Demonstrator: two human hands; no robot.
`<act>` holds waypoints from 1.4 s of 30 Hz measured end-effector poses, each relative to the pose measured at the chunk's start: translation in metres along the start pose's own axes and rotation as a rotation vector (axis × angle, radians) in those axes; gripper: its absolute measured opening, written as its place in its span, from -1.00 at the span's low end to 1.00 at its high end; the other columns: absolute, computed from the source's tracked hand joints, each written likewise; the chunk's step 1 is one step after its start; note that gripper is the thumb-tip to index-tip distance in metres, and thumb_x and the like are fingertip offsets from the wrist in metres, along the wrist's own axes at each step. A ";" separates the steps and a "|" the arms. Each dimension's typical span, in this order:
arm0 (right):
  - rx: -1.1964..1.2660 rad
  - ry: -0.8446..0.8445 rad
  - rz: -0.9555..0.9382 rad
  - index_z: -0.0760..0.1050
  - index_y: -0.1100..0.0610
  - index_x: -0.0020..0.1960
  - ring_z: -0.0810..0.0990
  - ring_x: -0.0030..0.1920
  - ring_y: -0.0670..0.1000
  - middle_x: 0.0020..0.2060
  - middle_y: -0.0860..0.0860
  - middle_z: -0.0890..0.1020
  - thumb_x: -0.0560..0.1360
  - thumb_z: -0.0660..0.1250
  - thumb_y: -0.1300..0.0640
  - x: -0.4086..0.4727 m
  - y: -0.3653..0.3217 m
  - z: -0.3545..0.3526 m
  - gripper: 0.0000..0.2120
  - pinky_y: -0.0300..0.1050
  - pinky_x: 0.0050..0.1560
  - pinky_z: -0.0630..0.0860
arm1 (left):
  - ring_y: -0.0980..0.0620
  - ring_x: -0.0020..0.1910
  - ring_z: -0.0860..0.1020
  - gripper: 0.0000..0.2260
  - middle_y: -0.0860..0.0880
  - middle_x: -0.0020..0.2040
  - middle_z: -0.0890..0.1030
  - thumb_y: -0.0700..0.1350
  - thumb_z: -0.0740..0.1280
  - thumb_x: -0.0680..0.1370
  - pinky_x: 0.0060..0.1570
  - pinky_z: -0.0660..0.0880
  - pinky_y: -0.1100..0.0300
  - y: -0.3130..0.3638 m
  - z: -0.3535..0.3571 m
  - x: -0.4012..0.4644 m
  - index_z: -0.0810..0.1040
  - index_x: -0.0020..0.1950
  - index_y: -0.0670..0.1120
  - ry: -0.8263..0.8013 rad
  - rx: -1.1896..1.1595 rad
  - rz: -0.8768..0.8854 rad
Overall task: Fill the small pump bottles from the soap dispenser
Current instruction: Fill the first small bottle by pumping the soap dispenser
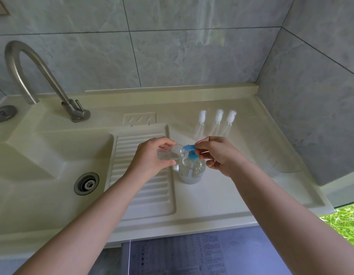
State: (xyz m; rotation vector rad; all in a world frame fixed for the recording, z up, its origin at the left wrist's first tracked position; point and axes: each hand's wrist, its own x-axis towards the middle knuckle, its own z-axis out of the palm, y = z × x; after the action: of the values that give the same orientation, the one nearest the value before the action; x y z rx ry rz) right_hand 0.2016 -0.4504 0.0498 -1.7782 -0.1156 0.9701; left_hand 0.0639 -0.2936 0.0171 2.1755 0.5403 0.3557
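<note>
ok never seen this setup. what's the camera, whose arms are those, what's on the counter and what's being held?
No robot here: one wide-angle camera worn on a person's head, looking down at their own bare arms. The left hand grips a small clear bottle, tilted on its side with its mouth at the blue pump spout of the soap dispenser, which stands on the pale counter. The right hand pinches that spout's end. Behind lie three pump tops with their tubes. Left of the counter are the sink and faucet.
</note>
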 end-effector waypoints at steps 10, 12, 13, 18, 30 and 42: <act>-0.013 0.010 -0.009 0.56 0.16 -0.06 0.52 -0.36 -0.05 -0.31 0.03 0.67 0.54 0.35 0.25 0.001 0.001 0.001 -0.97 -0.23 -0.38 0.32 | 0.19 0.02 0.61 -0.53 0.10 0.02 0.66 -0.24 0.63 0.28 0.05 0.37 0.57 -0.001 0.001 -0.001 0.65 0.12 0.07 -0.008 -0.009 -0.013; -0.030 0.005 -0.006 0.57 0.16 -0.04 0.52 -0.36 -0.06 -0.31 0.03 0.67 0.54 0.36 0.25 0.000 0.000 -0.001 -0.97 -0.23 -0.39 0.32 | 0.19 0.03 0.61 -0.53 0.11 0.02 0.66 -0.24 0.63 0.28 0.07 0.39 0.56 -0.001 0.001 -0.001 0.65 0.12 0.06 -0.007 -0.010 -0.011; -0.040 -0.001 -0.013 0.57 0.15 -0.04 0.53 -0.34 -0.05 -0.31 0.02 0.67 0.54 0.35 0.24 0.000 0.000 -0.002 -0.97 -0.23 -0.39 0.32 | 0.19 0.03 0.61 -0.53 0.11 0.03 0.66 -0.23 0.63 0.29 0.08 0.40 0.54 -0.001 0.001 -0.002 0.65 0.13 0.07 -0.004 -0.012 -0.011; -0.038 -0.007 -0.014 0.56 0.13 -0.02 0.54 -0.33 -0.04 -0.28 0.01 0.67 0.56 0.34 0.21 0.000 0.006 0.000 -0.97 -0.22 -0.38 0.32 | 0.13 0.05 0.60 -0.52 0.13 0.05 0.65 -0.20 0.63 0.30 0.14 0.47 0.36 -0.004 0.003 -0.002 0.64 0.14 0.12 -0.004 0.002 -0.023; -0.046 0.014 -0.024 0.57 0.13 -0.04 0.55 -0.31 -0.05 -0.31 -0.01 0.68 0.56 0.35 0.21 -0.002 0.003 0.000 -0.97 -0.21 -0.36 0.34 | 0.16 0.05 0.60 -0.52 0.15 0.04 0.65 -0.19 0.63 0.30 0.11 0.44 0.43 -0.004 0.002 0.000 0.65 0.16 0.10 -0.009 0.014 -0.017; -0.054 0.024 -0.030 0.58 0.13 -0.05 0.56 -0.33 -0.08 -0.31 -0.02 0.68 0.54 0.36 0.20 -0.001 0.002 0.001 -0.97 -0.21 -0.34 0.35 | 0.18 0.04 0.59 -0.52 0.14 0.03 0.65 -0.19 0.63 0.29 0.04 0.36 0.56 -0.004 0.001 0.001 0.65 0.15 0.11 -0.014 0.027 -0.015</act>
State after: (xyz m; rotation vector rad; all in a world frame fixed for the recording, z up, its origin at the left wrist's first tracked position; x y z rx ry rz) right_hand 0.1995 -0.4512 0.0483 -1.8316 -0.1539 0.9310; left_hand 0.0645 -0.2919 0.0135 2.1977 0.5560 0.3261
